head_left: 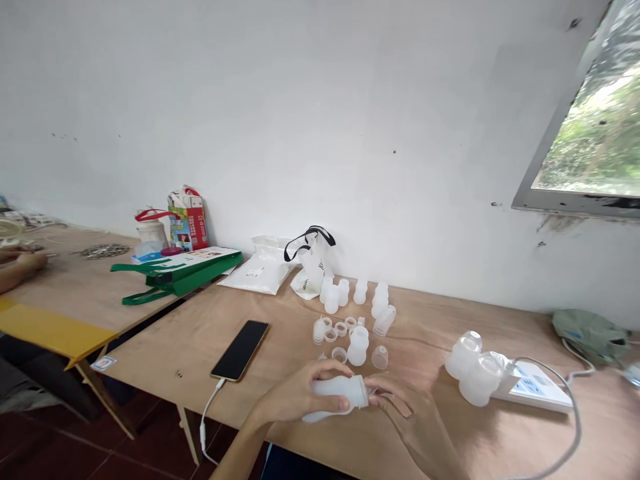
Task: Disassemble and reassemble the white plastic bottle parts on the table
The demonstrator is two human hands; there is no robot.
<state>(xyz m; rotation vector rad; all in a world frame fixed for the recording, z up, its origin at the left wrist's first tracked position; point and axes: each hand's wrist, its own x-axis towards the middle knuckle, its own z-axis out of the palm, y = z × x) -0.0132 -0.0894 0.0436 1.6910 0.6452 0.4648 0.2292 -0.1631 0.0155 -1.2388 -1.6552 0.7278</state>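
Observation:
My left hand (pixel 295 395) is wrapped around a translucent white baby bottle (pixel 340 389), tipped on its side above the table's front edge with its mouth to the right. At that mouth, my right hand (pixel 407 410) has its fingers pinched together; what they hold is small, clear and mostly hidden. Just beyond my hands stands a white bottle body (pixel 358 345), with a clear cap (pixel 380 357) to its right. Several white screw rings (pixel 341 329) lie behind it. Farther back are several more bottle bodies (pixel 332 299) and a clear-topped bottle (pixel 384 321).
A phone (pixel 241 351) on a cable lies left. Two capped bottles (pixel 477 379) stand by a white device (pixel 537 387) at right. White bags (pixel 263 267) lie near the wall, a green bag (pixel 200 270) farther left. Another person's hand (pixel 20 265) shows at the left table.

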